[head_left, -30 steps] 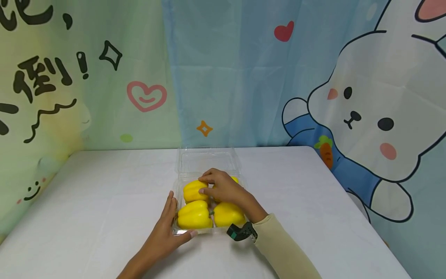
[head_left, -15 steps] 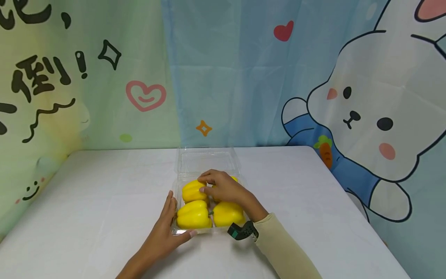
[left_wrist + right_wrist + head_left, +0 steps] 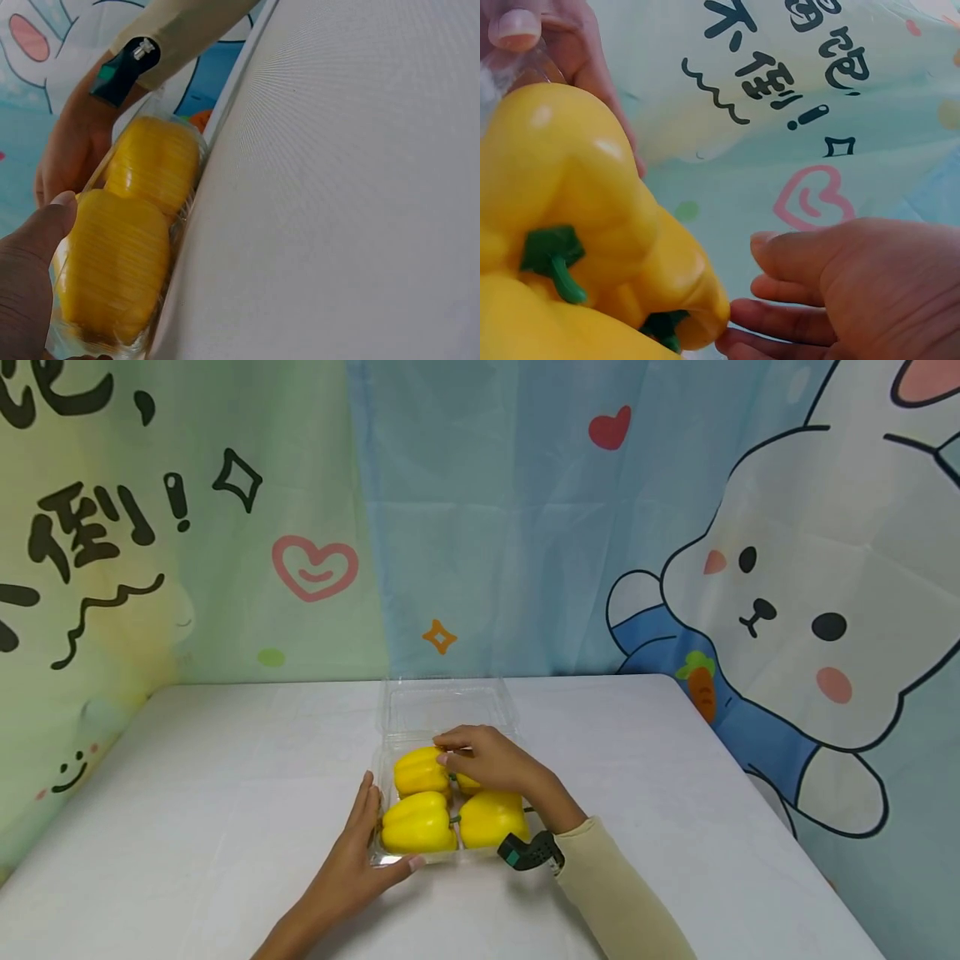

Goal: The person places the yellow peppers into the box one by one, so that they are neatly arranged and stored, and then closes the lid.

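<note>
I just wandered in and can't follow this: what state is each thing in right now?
Clear container: open
Lid: folded back
Four yellow peppers: inside the container, uncut where visible
Left hand: resting against the container's near-left corner
Right hand: over the container, fingertips at the far-left pepper
Black wrist device: worn on the right wrist

The beige sleeve (image 3: 622, 892) adjoins a black, green-patched wristpiece (image 3: 529, 852).

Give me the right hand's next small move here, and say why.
I'd probably ease the right hand up off the far-left pepper: its fingers look loose, not wrapped round it, and that pepper already sits in the clear container, whose near-left corner the left hand steadies and whose lid lies open behind.
</note>
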Demonstrator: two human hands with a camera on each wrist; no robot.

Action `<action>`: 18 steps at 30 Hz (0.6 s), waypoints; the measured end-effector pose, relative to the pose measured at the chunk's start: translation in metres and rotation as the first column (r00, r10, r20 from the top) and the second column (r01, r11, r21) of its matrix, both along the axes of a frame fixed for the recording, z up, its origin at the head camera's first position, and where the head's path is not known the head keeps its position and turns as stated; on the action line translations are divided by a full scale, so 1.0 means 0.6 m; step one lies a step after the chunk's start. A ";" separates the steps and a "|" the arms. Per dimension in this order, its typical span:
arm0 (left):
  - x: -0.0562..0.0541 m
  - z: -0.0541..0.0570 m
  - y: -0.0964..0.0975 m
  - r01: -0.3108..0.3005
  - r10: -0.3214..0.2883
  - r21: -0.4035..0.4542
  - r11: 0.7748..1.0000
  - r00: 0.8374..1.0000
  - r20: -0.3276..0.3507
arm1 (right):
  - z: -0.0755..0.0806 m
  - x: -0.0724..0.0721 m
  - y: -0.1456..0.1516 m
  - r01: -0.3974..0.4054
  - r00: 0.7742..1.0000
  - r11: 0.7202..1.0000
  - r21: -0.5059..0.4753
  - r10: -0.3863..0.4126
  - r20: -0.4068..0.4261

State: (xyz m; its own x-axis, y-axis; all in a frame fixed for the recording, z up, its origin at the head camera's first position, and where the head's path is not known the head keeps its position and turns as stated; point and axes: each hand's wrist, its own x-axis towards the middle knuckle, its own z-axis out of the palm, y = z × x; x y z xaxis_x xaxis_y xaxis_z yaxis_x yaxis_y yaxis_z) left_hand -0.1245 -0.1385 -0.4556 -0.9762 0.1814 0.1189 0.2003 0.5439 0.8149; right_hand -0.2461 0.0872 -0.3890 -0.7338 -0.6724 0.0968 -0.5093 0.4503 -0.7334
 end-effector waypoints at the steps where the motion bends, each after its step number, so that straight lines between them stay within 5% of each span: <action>1: 0.000 0.000 0.001 -0.002 0.002 0.001 1.000 1.000 0.002 | 0.000 -0.001 0.002 0.000 1.000 1.000 -0.006 0.000 -0.004; 18: 0.001 -0.001 0.000 -0.005 0.005 -0.009 1.000 1.000 -0.008 | 0.013 -0.029 0.049 0.132 0.984 0.972 -0.194 -0.151 -0.088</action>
State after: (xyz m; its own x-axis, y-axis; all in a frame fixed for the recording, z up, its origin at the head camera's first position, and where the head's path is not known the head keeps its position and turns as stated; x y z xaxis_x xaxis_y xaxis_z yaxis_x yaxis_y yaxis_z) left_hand -0.1241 -0.1383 -0.4561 -0.9761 0.1779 0.1246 0.2039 0.5526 0.8082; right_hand -0.2634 0.1166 -0.3812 -0.8001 -0.5251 0.2901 -0.5266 0.3832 -0.7589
